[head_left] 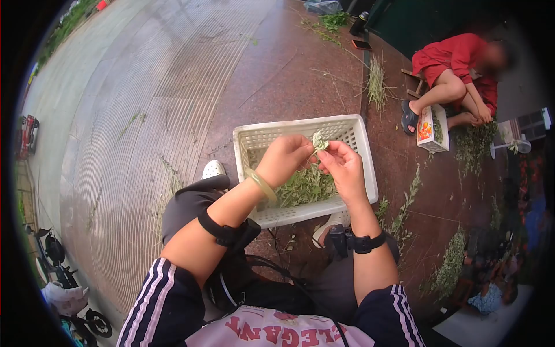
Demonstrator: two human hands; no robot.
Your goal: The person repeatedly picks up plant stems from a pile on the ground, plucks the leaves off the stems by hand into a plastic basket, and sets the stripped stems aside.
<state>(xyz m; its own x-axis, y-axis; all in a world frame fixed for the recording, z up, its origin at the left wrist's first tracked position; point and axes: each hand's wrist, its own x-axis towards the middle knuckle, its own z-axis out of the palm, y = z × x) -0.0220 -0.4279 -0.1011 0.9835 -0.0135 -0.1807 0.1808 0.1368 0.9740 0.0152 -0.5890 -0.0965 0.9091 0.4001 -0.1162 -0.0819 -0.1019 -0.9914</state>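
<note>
Over a white plastic basket (370,173) both of my hands meet at a small leafy sprig (319,141) with pale green leaves. My left hand (287,159), with a light bangle at the wrist, is closed, its thumb and fingertips pinching the sprig from the left. From the right, my right hand (344,168) grips the same sprig between thumb and curled fingers. Below them, loose green leaves (306,188) cover the basket's bottom; my hands and forearms hide part of them.
A person in red (451,63) sits at the right, hands low near a white box (440,139) holding greens. Cut stems (377,84) and leafy branches (451,263) lie on the floor. A phone (362,44) and a dark bottle (359,23) are at the top.
</note>
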